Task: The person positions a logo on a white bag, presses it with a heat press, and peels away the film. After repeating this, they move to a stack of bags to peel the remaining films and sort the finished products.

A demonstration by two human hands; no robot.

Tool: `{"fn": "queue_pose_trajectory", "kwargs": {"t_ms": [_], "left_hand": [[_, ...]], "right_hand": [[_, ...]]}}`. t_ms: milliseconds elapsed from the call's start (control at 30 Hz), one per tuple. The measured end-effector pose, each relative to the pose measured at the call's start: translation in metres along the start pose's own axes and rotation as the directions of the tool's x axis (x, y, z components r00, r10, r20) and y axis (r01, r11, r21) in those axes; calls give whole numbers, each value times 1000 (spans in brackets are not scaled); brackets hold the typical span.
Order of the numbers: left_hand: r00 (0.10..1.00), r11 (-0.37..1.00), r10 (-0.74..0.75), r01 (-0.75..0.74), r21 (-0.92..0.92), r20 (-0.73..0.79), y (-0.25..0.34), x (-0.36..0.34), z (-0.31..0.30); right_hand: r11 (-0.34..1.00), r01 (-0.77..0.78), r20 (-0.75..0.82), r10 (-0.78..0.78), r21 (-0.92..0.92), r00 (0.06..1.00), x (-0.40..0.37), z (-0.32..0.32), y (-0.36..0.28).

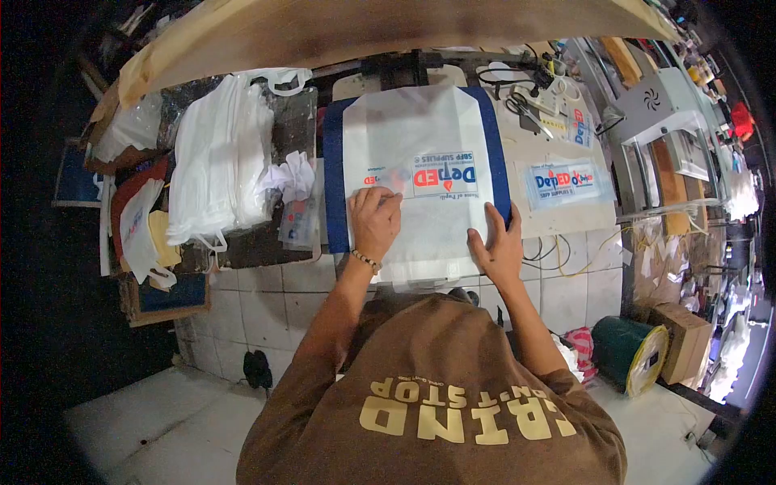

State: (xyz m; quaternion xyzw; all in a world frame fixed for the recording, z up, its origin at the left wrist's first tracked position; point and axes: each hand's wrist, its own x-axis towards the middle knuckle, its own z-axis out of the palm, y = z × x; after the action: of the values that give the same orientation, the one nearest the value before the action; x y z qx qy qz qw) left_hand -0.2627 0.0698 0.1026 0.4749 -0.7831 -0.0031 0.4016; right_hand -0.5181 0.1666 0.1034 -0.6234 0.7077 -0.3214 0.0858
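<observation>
A white bag (404, 121) lies flat in front of me on a board with dark blue borders (495, 145). A printed film (444, 174) with red and blue "DepED" lettering lies on the bag; its print appears upside down. My left hand (374, 220), with a beaded bracelet at the wrist, has its fingers drawn together at the film's lower left edge. The fingertips partly hide what they pinch. My right hand (499, 246) rests on the lower right side of the bag and blue border, with thumb and fingers apart.
A stack of white bags (222, 162) lies to the left, beside crumpled white film (291, 176). On the right are another printed film (570, 186), scissors (529, 109) and a grey machine (659, 105). A cardboard-coloured panel (388, 36) spans the top. Cables (558, 250) hang below.
</observation>
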Motion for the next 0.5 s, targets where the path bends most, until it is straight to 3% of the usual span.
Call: {"fn": "queue_pose_trajectory", "kwargs": {"t_ms": [333, 500], "left_hand": [[999, 998, 30, -29, -57, 25, 7, -8, 1], [999, 999, -38, 38, 5, -20, 12, 1, -4]], "right_hand": [[1000, -19, 2, 19, 6, 1000, 0, -2, -2], [999, -36, 10, 36, 3, 999, 1, -3, -3]]}}
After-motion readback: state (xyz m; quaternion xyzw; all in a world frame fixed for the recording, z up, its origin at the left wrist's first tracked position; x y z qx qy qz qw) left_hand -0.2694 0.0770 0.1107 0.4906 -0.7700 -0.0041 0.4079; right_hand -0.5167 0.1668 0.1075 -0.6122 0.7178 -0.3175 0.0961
